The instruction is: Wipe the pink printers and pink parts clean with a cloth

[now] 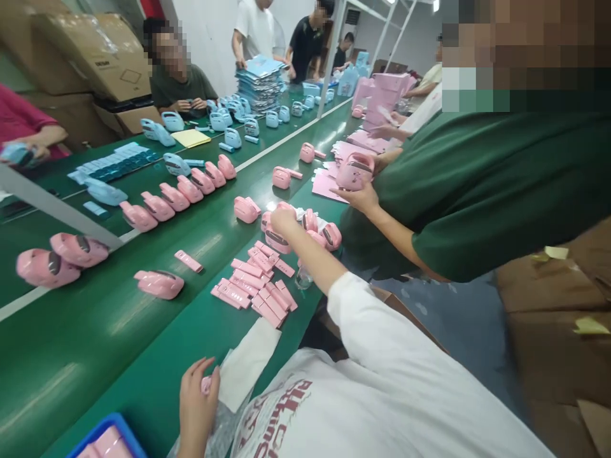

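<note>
Left hand [195, 401]: holds small pink part [205, 385]
Right hand [283, 221]: cannot tell grip
Pink casing [277, 242] beside it: likely light, slick; grasp sides

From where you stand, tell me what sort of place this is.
Most likely a factory assembly or packing line: people work on both sides of a long green work surface, matching pink casings stand in a row, and flat blue pieces, perhaps packaging, are stacked.
</note>
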The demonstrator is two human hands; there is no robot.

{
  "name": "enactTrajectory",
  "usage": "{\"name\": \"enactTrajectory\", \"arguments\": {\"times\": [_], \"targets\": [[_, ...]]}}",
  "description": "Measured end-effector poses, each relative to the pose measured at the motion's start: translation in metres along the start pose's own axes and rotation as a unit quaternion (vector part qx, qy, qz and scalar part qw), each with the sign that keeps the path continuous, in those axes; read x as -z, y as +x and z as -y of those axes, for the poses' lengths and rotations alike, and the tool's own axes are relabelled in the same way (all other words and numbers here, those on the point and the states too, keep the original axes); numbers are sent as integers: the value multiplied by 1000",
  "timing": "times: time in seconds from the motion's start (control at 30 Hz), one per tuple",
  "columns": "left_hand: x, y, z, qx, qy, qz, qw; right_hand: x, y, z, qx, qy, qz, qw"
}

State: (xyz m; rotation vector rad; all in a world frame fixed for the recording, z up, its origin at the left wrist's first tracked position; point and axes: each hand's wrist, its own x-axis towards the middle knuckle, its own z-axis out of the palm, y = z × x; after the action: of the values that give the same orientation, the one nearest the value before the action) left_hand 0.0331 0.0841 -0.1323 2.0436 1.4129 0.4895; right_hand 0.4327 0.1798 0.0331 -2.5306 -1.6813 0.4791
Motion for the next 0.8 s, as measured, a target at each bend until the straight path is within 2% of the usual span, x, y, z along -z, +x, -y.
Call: {"name": "enactTrajectory", "arguments": {"times": [0.1, 0.17, 0.2, 0.27, 0.37, 0.47, 0.57, 0.7, 0.8], "targets": [[22, 16, -45, -36, -61, -23, 997, 15, -26, -2, 94, 38, -16, 995], [37, 28, -79, -58, -91, -39, 993, 16, -43, -1, 181, 168, -65, 967], [44, 33, -95, -71, -103, -40, 991, 14, -51, 1, 213, 256, -91, 938], [54, 41, -126, -104, -141, -58, 983, 8, -66, 8, 241, 431, -123, 861], [61, 45, -161, -195, -198, -69, 958, -3, -83, 27, 237, 594, -107, 761], [64, 39, -180, -260, -199, -102, 939, -6, -98, 48, 245, 675, -73, 692], [68, 31, -188, -293, -158, -177, 926, -3, -109, 63, 269, 712, -32, 648], [80, 24, -194, -323, -127, -244, 906, 3, -119, 74, 273, 744, 13, 609], [88, 22, -198, -286, -154, -250, 912, 9, -123, 76, 248, 753, 73, 605]]}}
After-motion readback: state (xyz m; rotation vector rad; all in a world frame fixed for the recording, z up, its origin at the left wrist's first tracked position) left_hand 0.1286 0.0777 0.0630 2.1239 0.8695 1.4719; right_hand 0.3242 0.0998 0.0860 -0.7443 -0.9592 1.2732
